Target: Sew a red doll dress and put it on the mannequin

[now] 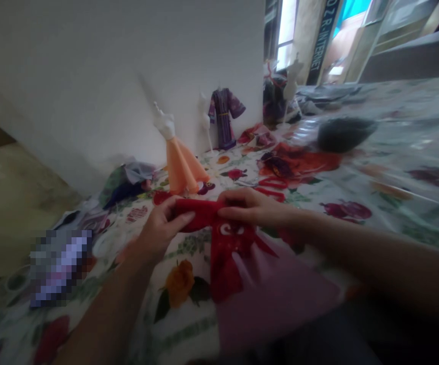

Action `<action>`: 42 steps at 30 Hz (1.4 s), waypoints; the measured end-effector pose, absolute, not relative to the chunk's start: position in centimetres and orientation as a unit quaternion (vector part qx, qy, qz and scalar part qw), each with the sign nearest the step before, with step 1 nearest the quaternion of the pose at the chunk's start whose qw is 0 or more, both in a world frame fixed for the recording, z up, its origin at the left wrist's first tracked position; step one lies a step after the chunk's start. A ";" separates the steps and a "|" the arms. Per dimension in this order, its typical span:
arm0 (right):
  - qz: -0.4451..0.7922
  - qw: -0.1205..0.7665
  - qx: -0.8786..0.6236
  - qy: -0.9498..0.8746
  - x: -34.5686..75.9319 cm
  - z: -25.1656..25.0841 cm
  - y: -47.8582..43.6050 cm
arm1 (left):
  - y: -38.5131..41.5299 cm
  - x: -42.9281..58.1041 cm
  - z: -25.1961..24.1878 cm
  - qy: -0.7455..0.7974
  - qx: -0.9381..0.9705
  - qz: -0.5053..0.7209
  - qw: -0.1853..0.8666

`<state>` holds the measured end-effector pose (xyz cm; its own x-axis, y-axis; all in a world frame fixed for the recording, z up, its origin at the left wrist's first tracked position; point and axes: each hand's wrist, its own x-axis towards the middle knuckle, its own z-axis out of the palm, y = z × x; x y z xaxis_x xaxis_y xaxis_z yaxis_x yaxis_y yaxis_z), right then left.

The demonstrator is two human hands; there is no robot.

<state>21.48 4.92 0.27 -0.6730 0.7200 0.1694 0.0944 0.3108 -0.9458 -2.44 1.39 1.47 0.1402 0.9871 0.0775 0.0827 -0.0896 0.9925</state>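
Note:
Both hands hold a small red and pink doll garment (234, 268) over the flowered tablecloth (189, 339). My left hand (162, 223) pinches the left end of its red upper strip, thumb on top. Farther right, my right hand (247, 205) grips the same red strip, thumb and fingers pressed together on the cloth. Below the strip hangs a red part with a pale curled pattern, widening into a pink skirt-like panel near my lap. Just beyond my hands stands a small white doll form (165, 124) in an orange skirt (183, 165).
Against the wall is a purple doll robe (224, 116) beside a bare white form (204, 114). Red scissors handles (272, 188) and orange-red cloth (310, 158) lie right of centre. A dark bundle (344, 133) sits farther right. Fabric scraps (128, 180) lie to the left.

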 end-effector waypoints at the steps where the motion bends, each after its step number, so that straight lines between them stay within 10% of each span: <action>1: 0.482 0.306 -0.271 -0.775 21.7 0.3 5.2 | 1.5 -2.6 1.4 0.467 0.570 0.469 0.487; 13: 0.278 0.233 -0.300 -0.882 22.5 -1.6 8.0 | 2.8 -3.8 0.9 0.478 0.532 0.505 0.483; 22: 0.342 0.277 -0.223 -0.870 23.2 -0.6 8.5 | 2.9 -4.3 1.6 0.469 0.546 0.530 0.449; 42: 0.257 0.307 -0.279 -0.873 22.7 12.9 7.3 | 2.0 -5.6 4.9 0.402 0.511 0.665 0.368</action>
<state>22.69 7.30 12.87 -0.6561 0.6445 0.3927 0.3283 0.7122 -0.6205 -5.60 1.97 4.86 -0.2072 0.8999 0.3837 -0.0780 -0.4062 0.9105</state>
